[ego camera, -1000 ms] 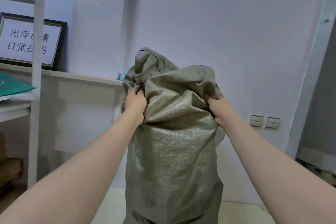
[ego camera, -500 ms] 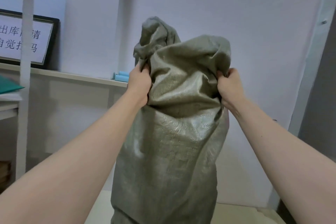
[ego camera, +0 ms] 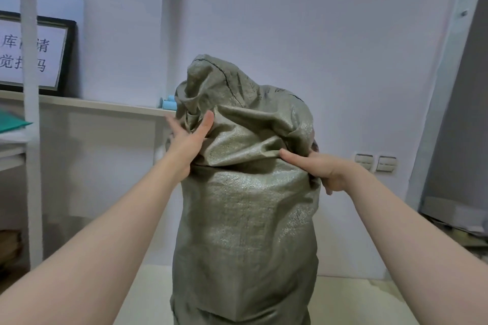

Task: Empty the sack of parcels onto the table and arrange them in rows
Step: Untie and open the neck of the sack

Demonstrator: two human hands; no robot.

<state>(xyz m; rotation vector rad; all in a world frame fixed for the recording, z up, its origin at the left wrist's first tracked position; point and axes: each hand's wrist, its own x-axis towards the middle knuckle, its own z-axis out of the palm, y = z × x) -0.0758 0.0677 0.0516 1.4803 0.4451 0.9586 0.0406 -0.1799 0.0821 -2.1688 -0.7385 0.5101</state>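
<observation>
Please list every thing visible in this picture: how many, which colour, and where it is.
sack: one, grey-green, upright on the table, centre
table: one, cream, bottom of view
shelf: one, white, along the left wall
framed sign: one, white in black frame, on the shelf
rolls: two showing, light blue, on the shelf behind the sack
post: one, white, far left
sheet: one, teal, left edge
wall switches: two, white, right of the sack
left hand: one, pressed open on the sack's upper left
right hand: one, gripping a fold on the sack's right

A framed sign (ego camera: 34, 53) stands on a shelf (ego camera: 105, 106), blue rolls (ego camera: 169, 103) farther along it; two wall switches (ego camera: 375, 163) at right
</observation>
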